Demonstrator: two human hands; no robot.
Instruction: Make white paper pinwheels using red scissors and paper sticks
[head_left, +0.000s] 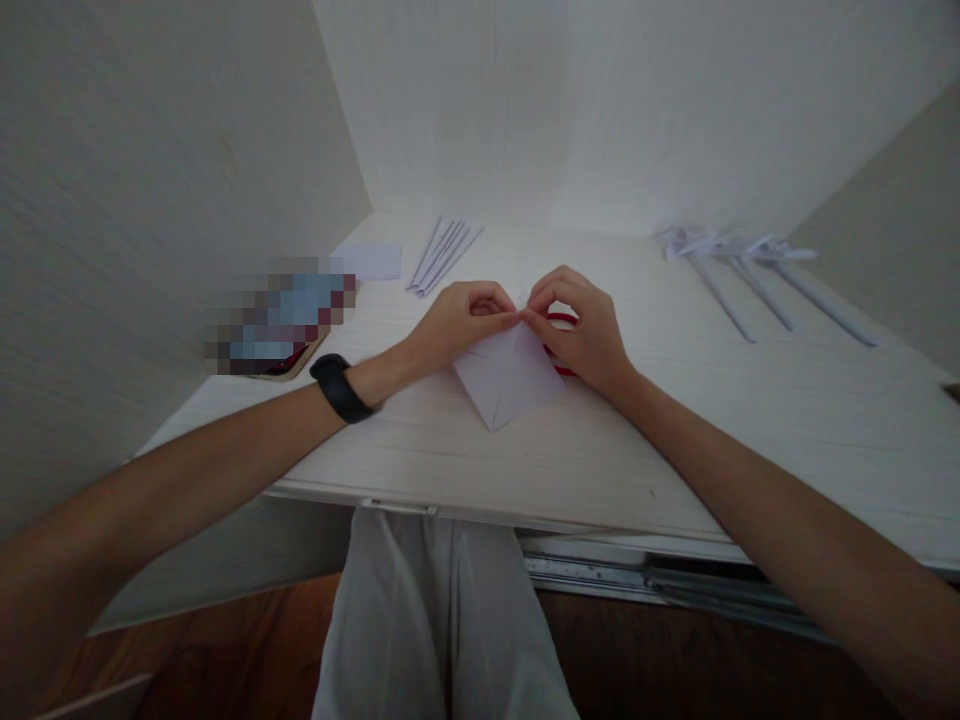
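White paper: folded sheet [507, 375] lies flat on the desk [750, 420], centre, just in from the near edge.
Long axis: it runs near to far, a sharp corner pointing back at the person and the far tip up between the two hands.
Left hand [457, 322]: fingers curled tight, thumb and forefinger pinching the far tip from the left.
Right hand [581, 325]: same narrow pinch, coming in from the right; fingertips of both hands meet at that tip, touching.
Which is nearer: neither, both sit at the far tip, and the sheet's body stretches from the fingers toward the near edge.
Red thing [561, 321]: it peeks out under the right palm, mostly covered; what it is I cannot tell.
Black band [341, 388]: sits on the left wrist.
Far left: thin paper strips [442, 255] fanned together, well apart from the hands.
Far right: long rolled paper stems [750, 280], with twisted tops.
Hard to read: the tip itself is hidden by the fingertips; a blurred patch at the left edge of the desk.
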